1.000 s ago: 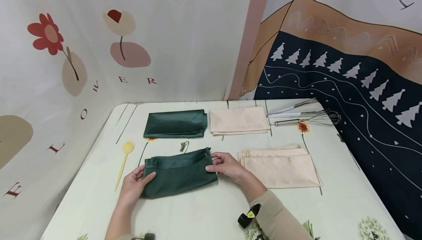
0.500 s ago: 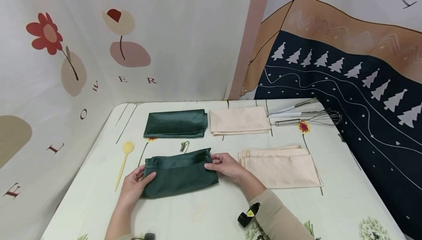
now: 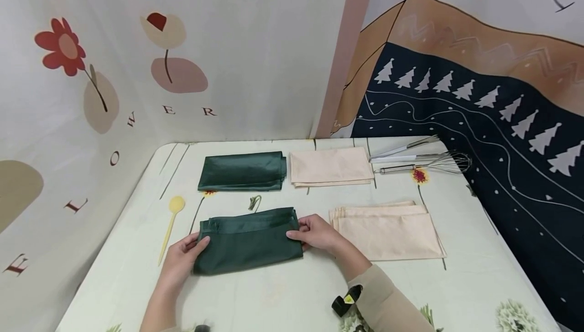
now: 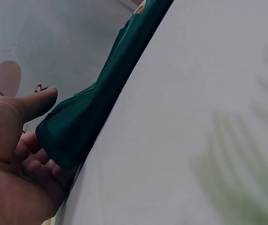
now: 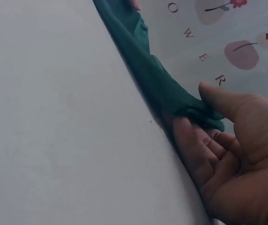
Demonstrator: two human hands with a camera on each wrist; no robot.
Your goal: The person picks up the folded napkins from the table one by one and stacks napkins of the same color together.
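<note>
A folded dark green cloth (image 3: 248,246) lies at the near middle of the table, with a band along its top and small gathers at its upper left. My left hand (image 3: 179,261) holds its left end, thumb in front and fingers behind; in the left wrist view the left thumb (image 4: 40,104) is beside the cloth's edge. At the opposite end my right hand (image 3: 317,233) grips the side edge, thumb on top. The right wrist view shows the right fingers (image 5: 195,145) under the layered end of the cloth.
Behind lie another folded green cloth (image 3: 242,171) and a folded beige cloth (image 3: 330,166). A second beige cloth (image 3: 390,233) is close to my right wrist. A yellow spoon (image 3: 172,220) lies left; whisks (image 3: 424,162) lie at the back right. Curtains stand behind the table.
The cloth's right end has straightened and its upper right corner has dropped slightly. My right hand has shifted a little right and down with it, my left hand slightly left.
</note>
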